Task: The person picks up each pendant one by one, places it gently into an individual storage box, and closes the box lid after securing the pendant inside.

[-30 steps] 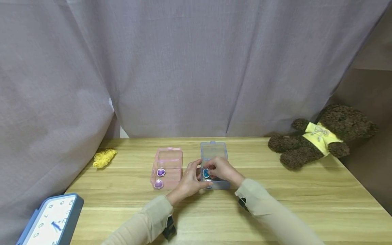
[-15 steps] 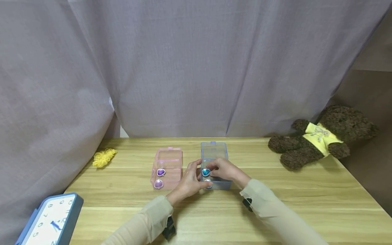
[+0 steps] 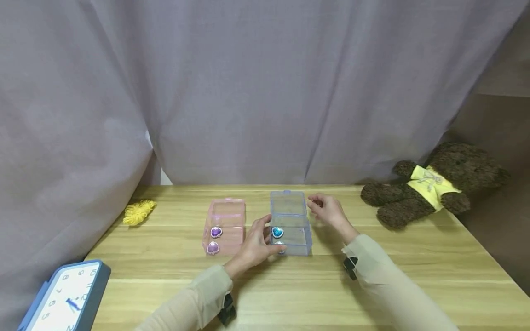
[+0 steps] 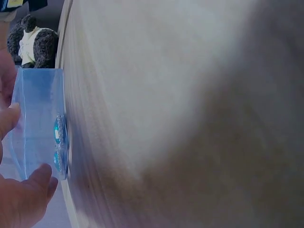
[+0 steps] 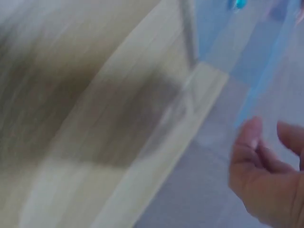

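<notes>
A clear blue plastic box [image 3: 297, 236] lies on the table with its lid [image 3: 288, 203] swung back. Inside, along its left side, are a blue heart-shaped gem [image 3: 277, 232] with a pale beaded edge and a second gem [image 3: 280, 249], partly covered by my left thumb. My left hand [image 3: 255, 244] holds the box's left end, thumb at the front and fingers farther back. Just right of the raised lid is my right hand [image 3: 330, 212], fingers loosely bent and holding nothing. In the right wrist view, its fingertips [image 5: 251, 128] are close to the lid's edge.
Left of the blue box lies an opened pink box [image 3: 232, 241] with two purple heart gems [image 3: 214, 240]. A yellow yarn bundle [image 3: 139, 212] and a blue-framed clock [image 3: 68, 299] are at the left. A brown teddy bear [image 3: 430, 184] lies at the back right.
My right hand has let go of the blue gem and moved out of the box, right and back, to beside the lid. My left hand stays on the box.
</notes>
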A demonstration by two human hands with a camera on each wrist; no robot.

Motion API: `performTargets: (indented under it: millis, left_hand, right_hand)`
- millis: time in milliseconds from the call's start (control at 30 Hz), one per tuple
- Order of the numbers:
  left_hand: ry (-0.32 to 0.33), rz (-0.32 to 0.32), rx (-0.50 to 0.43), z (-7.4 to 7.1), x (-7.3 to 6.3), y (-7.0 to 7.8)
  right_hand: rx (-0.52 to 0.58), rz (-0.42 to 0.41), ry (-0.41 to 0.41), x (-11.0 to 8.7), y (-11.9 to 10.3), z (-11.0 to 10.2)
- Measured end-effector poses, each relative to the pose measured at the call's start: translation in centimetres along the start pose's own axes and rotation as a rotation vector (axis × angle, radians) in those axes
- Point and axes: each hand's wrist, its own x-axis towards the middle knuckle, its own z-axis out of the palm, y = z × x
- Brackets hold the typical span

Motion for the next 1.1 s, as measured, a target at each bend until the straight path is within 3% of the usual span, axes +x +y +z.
performTargets:
  millis: [133,333,500,767,1100]
  left_hand:
    - [0.001,-0.024,0.002,0.0,0.0,0.0]
    - [0.007,-0.026,0.008,0.1,-0.2,0.5]
    - [0.02,-0.02,0.022,0.2,-0.3,-0.6]
    - [0.033,0.011,0.08,0.3,-0.5,-0.6]
    - [0.023,0.005,0.029,0.5,-0.5,-0.4]
  right_hand:
    - [0.086,0.074,-0.104,0.4,0.5,-0.4]
    - [0.195,0.072,0.001,-0.6,0.0,-0.8]
    - [0.154,0.062,-0.016,-2.6,-0.6,-0.6]
    - [0.122,0.06,-0.203,-5.0,0.1,0.0]
    - [-0.103,-0.039,-0.172,-5.0,0.4,0.2]
